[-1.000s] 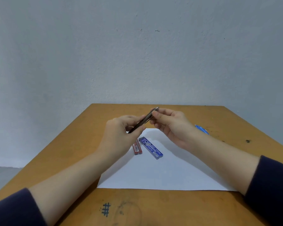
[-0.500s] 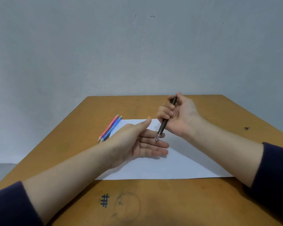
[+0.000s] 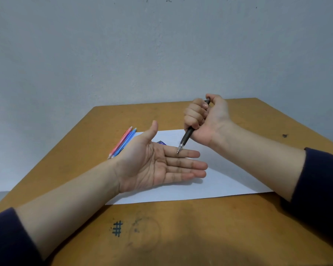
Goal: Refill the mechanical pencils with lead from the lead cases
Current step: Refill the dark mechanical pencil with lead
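My right hand (image 3: 206,120) is fisted around a black mechanical pencil (image 3: 186,138), held nearly upright with the thumb over its top end. The pencil's metal tip points down and touches the index finger of my left hand (image 3: 161,164). That hand lies flat, palm up, fingers together, above a white sheet of paper (image 3: 229,181). A corner of the blue lead case (image 3: 161,143) peeks out behind my left palm; the rest of it is hidden. A pink pencil (image 3: 121,141) and a blue pencil (image 3: 126,144) lie side by side at the sheet's far left corner.
The wooden table (image 3: 181,237) has a drawn hash mark (image 3: 117,228) near its front edge and a dark spot (image 3: 284,135) at the right. A grey wall stands right behind the table's far edge.
My right hand took the black pencil alone and turned it tip down. My left hand let go, opened palm up under the tip, and now covers the lead cases.
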